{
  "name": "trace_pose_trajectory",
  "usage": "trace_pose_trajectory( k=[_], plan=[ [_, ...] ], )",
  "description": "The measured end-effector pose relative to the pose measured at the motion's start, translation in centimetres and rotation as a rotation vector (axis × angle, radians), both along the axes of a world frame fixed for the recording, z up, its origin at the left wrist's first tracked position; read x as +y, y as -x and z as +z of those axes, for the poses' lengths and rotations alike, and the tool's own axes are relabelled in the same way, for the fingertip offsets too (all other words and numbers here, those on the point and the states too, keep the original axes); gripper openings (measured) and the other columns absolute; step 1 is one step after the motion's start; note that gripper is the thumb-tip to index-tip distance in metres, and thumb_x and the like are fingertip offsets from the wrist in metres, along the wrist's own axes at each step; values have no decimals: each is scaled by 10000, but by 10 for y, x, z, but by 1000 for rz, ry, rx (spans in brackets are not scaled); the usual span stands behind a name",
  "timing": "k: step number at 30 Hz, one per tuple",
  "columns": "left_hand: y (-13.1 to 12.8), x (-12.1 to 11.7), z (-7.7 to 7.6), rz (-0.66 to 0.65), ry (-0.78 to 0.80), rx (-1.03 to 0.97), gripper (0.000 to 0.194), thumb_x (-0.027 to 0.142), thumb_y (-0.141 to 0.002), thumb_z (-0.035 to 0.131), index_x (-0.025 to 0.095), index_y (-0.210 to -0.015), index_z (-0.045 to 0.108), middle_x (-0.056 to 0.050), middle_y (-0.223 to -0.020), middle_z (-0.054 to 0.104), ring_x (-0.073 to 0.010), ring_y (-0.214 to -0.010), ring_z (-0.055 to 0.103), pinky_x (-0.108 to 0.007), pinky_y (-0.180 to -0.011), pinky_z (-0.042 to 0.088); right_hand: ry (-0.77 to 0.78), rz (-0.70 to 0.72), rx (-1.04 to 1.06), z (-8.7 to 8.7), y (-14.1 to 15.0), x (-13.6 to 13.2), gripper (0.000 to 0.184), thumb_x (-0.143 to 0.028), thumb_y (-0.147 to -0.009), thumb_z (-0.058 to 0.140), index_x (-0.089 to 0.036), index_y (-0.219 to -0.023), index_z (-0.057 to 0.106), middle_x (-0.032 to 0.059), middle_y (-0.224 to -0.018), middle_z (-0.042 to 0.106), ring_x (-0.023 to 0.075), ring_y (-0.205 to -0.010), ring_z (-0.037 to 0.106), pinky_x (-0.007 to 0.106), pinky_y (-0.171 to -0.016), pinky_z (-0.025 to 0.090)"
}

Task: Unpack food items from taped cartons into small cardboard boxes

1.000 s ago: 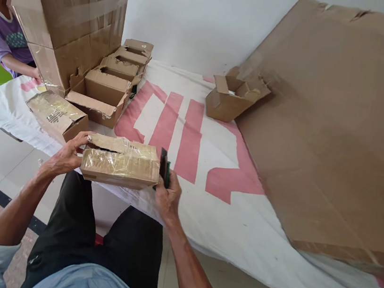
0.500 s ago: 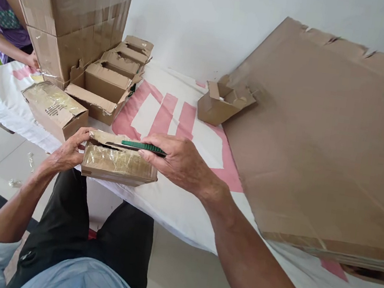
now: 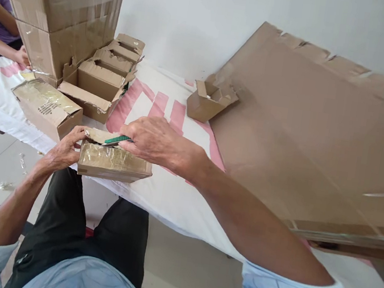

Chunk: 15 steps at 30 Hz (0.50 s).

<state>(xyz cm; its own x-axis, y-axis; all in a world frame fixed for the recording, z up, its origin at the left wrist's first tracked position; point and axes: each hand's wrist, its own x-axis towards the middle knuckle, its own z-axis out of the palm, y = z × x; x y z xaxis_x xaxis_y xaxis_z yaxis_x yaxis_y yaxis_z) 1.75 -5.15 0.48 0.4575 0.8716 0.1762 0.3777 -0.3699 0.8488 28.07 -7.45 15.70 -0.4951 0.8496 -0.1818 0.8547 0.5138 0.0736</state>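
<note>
A small cardboard box (image 3: 114, 164) with shiny clear tape on its side lies at the table's near edge. Its upper face is partly slit, with a loose flap behind the slit. My left hand (image 3: 67, 149) grips the box's left end, fingers curled over the corner. In my right hand (image 3: 151, 139) is a utility knife (image 3: 117, 140) with a green ribbed handle. The blade points left and down into the slit along the top. What the box contains is hidden.
Left of it sits a closed taped box (image 3: 47, 103). Behind stand several torn-open boxes (image 3: 96, 83) and a tall carton stack (image 3: 65, 2). A small open box (image 3: 204, 105) touches a large cardboard sheet (image 3: 304, 131). A co-worker's hand (image 3: 22, 57) rests at far left.
My right hand has moved left along the box's top with the utility knife, whose handle is now tilted more steeply. My left hand keeps its hold. The view has shifted slightly.
</note>
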Motion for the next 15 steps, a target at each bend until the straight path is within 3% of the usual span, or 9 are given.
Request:
trace_pose_trajectory(
  k=[4,7,10,15],
  plan=[
    [2,6,0,7,-26,27,494,605,-897,859,262,-1252,861,-127,-1496,680,-343,-1368,671,-378,-1005,631,-86,106,148,-10,-3,12,301,-396,-1115,724,-185,-928,827,108,-848,790,257,-863,714,352,-744,398],
    [6,13,1,16,-27,37,514,625,-885,868,273,-1259,874,-123,-1457,705,-344,-1343,684,-391,-1005,630,-155,155,212,-21,-26,22,271,-376,-1078,791,-219,-859,816,70,-778,757,245,-831,702,358,-733,397],
    [10,17,3,20,-8,53,540,625,-849,894,280,-1264,889,-114,-1428,728,-352,-1321,686,-385,-954,631,-153,99,157,-29,-72,24,320,-291,-1061,787,-238,-746,775,45,-714,715,219,-763,656,362,-690,351],
    [7,20,4,-1,5,59,506,596,-848,893,275,-1238,893,-122,-1487,712,-361,-1376,668,-407,-998,626,-133,-14,393,-42,-156,4,329,-472,-1067,794,-277,-802,819,6,-713,686,180,-687,578,360,-679,329]
  ],
)
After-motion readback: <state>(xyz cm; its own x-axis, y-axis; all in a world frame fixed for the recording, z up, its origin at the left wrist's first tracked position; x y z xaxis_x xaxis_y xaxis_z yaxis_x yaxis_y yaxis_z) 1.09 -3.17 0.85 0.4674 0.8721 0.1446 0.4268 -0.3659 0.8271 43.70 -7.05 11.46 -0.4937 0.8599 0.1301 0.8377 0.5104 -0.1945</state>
